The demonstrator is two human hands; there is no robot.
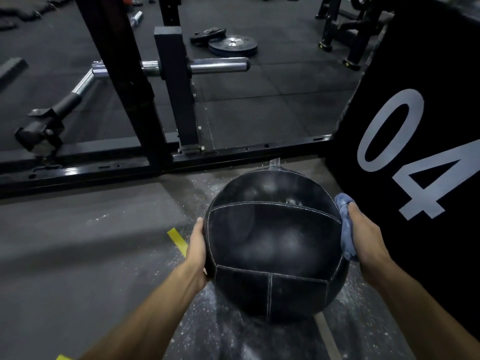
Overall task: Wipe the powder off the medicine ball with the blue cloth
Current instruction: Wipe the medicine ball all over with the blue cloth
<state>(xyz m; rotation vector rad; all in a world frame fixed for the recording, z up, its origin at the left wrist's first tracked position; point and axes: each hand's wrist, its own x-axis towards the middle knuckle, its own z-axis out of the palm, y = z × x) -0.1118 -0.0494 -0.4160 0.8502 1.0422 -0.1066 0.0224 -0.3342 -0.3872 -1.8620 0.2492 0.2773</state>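
A large black leather medicine ball with pale stitched seams fills the lower middle of the head view, over a floor dusted with white powder. Faint whitish smears show on its top and front panels. My left hand lies flat against the ball's left side, fingers straight. My right hand presses the crumpled blue cloth against the ball's right side, thumb on top of the cloth. The fingers of both hands are hidden behind the ball.
A black plyo box marked "04" stands close on the right. A black rack frame with barbell sleeves crosses ahead. Weight plates lie farther back. White powder is scattered on the floor, near a yellow floor mark.
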